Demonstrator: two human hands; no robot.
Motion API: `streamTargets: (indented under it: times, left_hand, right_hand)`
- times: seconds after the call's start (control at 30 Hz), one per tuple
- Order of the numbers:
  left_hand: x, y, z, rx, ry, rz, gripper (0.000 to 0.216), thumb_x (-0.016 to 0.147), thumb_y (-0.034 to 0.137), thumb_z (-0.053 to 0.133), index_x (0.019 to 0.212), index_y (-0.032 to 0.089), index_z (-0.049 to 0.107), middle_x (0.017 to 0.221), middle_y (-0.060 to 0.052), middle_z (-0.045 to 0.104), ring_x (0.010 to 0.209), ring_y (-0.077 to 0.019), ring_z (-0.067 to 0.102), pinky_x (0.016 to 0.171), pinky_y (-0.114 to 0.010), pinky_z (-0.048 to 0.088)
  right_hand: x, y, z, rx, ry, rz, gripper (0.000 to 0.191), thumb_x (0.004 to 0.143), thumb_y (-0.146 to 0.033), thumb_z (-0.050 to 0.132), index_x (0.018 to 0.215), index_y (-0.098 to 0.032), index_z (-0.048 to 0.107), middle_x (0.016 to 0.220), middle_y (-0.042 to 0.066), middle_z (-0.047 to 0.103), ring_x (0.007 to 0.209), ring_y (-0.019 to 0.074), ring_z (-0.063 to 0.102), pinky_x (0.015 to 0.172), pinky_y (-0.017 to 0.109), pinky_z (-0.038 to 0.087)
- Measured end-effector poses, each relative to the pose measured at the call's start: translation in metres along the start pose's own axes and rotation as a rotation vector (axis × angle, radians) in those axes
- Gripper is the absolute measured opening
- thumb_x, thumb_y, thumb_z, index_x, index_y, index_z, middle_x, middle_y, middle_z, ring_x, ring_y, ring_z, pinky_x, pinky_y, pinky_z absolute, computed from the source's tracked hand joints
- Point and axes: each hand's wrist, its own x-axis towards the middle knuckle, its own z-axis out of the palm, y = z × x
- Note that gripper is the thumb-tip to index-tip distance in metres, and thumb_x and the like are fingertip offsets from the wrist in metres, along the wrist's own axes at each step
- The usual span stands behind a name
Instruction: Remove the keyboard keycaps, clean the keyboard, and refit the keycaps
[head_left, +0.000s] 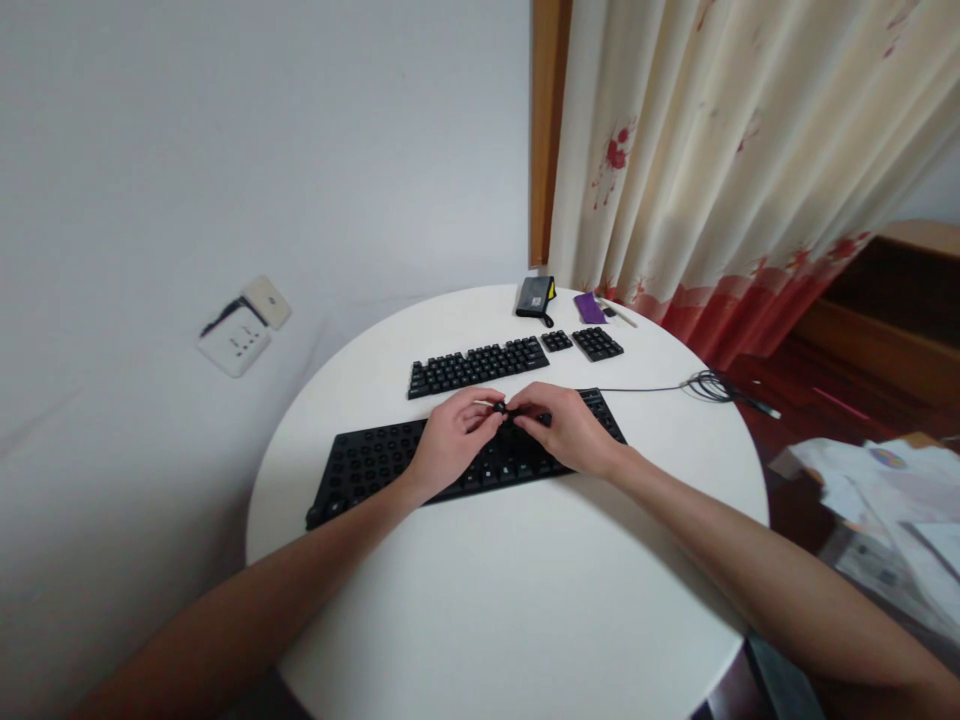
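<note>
A black keyboard (375,462) lies slantwise across the table in front of me, its left part showing bare key positions and its near row bearing some keycaps. Above its middle, my left hand (457,440) pinches a small black keycap (499,407) between thumb and fingertips. My right hand (559,425) meets it from the other side, fingers closed on a small dark piece at the same spot; how much of it is a separate thing is hard to tell. Both hands hide the keyboard's centre. Behind lie loose black keycaps (480,366), grouped in keyboard layout.
The round white table (510,600) also holds smaller keycap groups (598,343), a dark pouch (534,297), a purple packet (590,308) and a pale stick (619,314). A coiled cable (711,386) overhangs the right edge. Papers (885,490) lie right, below a curtain (712,150).
</note>
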Motion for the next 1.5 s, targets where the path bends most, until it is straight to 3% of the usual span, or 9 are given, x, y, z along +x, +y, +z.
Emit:
streamTargets:
  times: [0.23,0.53,0.7,0.9,1.23,1.5]
  left_hand:
    - [0.000,0.000,-0.001,-0.002,0.043,0.041,0.022,0.078,0.027,0.072,0.097,0.015,0.070,0.104,-0.007,0.067,0.093,-0.0167,0.068,0.090,-0.032,0.059]
    - [-0.003,0.000,0.000,0.120,0.000,0.036,0.022,0.082,0.026,0.068,0.102,0.015,0.069,0.102,-0.007,0.071,0.086,-0.0164,0.069,0.085,-0.031,0.059]
    - [-0.007,0.005,0.001,0.379,-0.036,0.173,0.018,0.084,0.020,0.063,0.100,0.019,0.072,0.101,-0.005,0.073,0.091,-0.0182,0.067,0.090,-0.035,0.056]
    - [-0.011,0.009,0.010,0.432,-0.105,0.322,0.016,0.085,0.015,0.061,0.094,0.020,0.073,0.101,-0.007,0.071,0.095,-0.0182,0.066,0.089,-0.034,0.054]
    - [-0.006,0.012,0.016,0.515,-0.224,0.313,0.013,0.086,0.018,0.064,0.091,0.023,0.075,0.096,-0.004,0.074,0.090,-0.0182,0.068,0.087,-0.034,0.054]
    - [0.004,0.005,0.042,0.572,-0.266,0.290,0.009,0.084,0.024,0.070,0.090,0.025,0.077,0.093,-0.001,0.076,0.088,-0.0203,0.065,0.084,-0.038,0.052]
  right_hand:
    - [0.000,-0.002,-0.001,-0.029,0.050,0.054,0.012,0.083,-0.019,0.068,0.094,-0.020,0.063,0.087,0.002,0.067,0.075,0.0150,0.061,0.072,0.029,0.051]
    - [0.001,-0.003,-0.008,-0.128,-0.013,-0.034,0.007,0.086,-0.025,0.068,0.090,-0.020,0.065,0.086,0.003,0.064,0.074,0.0150,0.059,0.069,0.028,0.049]
    - [0.003,0.004,-0.019,-0.131,0.040,0.009,0.008,0.085,-0.025,0.069,0.090,-0.020,0.068,0.087,0.004,0.066,0.075,0.0161,0.060,0.069,0.030,0.051]
    - [0.007,0.020,-0.035,-0.130,0.122,0.074,0.012,0.082,-0.022,0.067,0.093,-0.018,0.070,0.088,0.005,0.067,0.077,0.0168,0.063,0.069,0.030,0.055]
    - [0.007,0.029,-0.043,-0.146,0.100,0.129,0.018,0.082,-0.010,0.060,0.094,-0.016,0.072,0.094,0.007,0.067,0.079,0.0156,0.064,0.072,0.029,0.056]
    - [0.009,0.037,-0.046,-0.169,0.104,0.159,0.016,0.082,-0.011,0.063,0.095,-0.015,0.071,0.093,0.007,0.069,0.077,0.0151,0.064,0.071,0.028,0.055]
